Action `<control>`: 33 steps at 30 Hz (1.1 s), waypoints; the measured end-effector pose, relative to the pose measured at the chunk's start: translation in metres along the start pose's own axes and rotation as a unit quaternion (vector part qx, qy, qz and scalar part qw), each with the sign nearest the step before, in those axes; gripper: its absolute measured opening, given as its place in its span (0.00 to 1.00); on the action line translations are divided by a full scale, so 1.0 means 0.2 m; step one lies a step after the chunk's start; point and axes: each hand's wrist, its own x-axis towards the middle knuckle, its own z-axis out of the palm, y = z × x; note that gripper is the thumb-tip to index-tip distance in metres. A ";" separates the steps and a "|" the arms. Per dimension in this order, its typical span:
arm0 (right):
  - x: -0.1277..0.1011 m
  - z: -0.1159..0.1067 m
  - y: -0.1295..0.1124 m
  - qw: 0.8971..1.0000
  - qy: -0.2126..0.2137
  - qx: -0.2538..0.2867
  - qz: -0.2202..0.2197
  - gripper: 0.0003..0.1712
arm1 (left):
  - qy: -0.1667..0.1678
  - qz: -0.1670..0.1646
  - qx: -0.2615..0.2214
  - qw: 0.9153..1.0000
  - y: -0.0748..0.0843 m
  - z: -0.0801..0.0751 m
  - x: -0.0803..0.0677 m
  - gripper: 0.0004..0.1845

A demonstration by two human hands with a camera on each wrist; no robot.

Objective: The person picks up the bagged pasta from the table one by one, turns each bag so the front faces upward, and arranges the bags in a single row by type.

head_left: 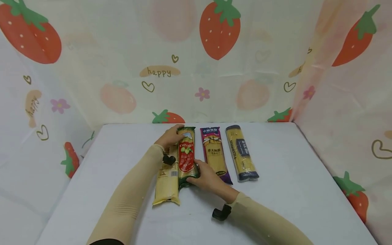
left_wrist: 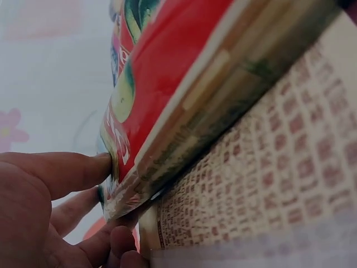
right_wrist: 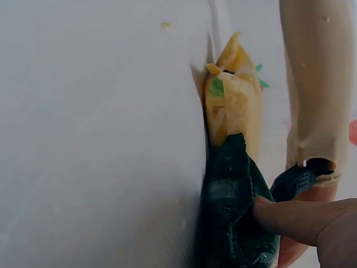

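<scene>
Fingers of left hand [head_left: 170, 136] clamped: far end of red-labelled pack [head_left: 186, 154] is being pinched. Near green end is being gripped by right hand [head_left: 209, 178]. Fore-and-aft long axis is being spanned hand to hand, neither nearer. Red-labelled pack is being held just right of cream pack [head_left: 167, 188]. Farther right of cream pack, purple pack [head_left: 215, 156] and blue-ended pack [head_left: 241, 154] are being seen.

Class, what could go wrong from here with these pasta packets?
The left hand and right hand hold a long red-and-green plastic packet alongside a long cream-yellow plastic packet; moving it might drag that neighbour. The held packet's crumpled dark-green plastic end could slip from the right hand.
</scene>
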 end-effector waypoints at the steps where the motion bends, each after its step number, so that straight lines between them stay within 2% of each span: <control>1: 0.00 0.00 0.00 1.000 0.000 -0.003 -0.001 0.47 | 0.002 -0.001 0.001 1.000 0.00 0.00 0.00 0.35; 10: 0.02 -0.01 0.00 0.999 -0.011 -0.046 -0.007 0.47 | 0.036 -0.015 -0.017 0.999 -0.02 0.01 0.00 0.40; 15: 0.01 0.00 0.00 0.997 -0.013 -0.081 -0.004 0.46 | 0.058 -0.014 -0.016 0.998 0.00 0.02 -0.07 0.34; 21: -0.01 0.01 0.00 0.991 -0.003 -0.130 -0.023 0.43 | 0.070 0.020 0.011 0.997 -0.01 -0.03 -0.16 0.25; 26: -0.06 0.02 -0.02 0.990 0.019 -0.129 -0.054 0.44 | 0.068 0.033 0.056 0.996 -0.09 -0.08 -0.21 0.25; 29: -0.09 0.03 -0.04 0.990 0.028 -0.109 -0.080 0.44 | 0.053 0.033 0.076 0.995 -0.15 -0.11 -0.23 0.27; 33: -0.10 0.05 -0.06 0.988 0.012 -0.077 -0.130 0.43 | 0.022 0.021 0.065 0.997 -0.22 -0.13 -0.25 0.34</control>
